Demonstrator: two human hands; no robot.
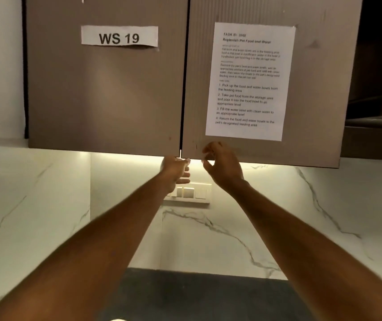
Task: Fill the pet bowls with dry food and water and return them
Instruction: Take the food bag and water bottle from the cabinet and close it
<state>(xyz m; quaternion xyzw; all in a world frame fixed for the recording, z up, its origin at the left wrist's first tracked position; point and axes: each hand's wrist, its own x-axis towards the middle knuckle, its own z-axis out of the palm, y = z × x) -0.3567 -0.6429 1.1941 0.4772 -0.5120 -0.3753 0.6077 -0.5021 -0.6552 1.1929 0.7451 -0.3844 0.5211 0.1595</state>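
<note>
Under the wall cabinet, both arms reach up to the bottom edge where the two doors meet. Left door (106, 89) carries the "WS 19" label (119, 35). The left hand (175, 169) hooks its loosely curled fingers under that edge; the right hand (222, 165), half spread and holding nothing, touches the right door (312, 89) below the task sheet (250, 81). No bowls or food are visible. It seems the food-fetching step; next, pull the doors open.

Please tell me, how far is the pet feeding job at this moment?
Nothing looks done: no bowls, food or water are in view. In hand: the left hand and right hand reach the lower edges of the closed cabinet doors. Left: every step on the taped sheet.
</note>
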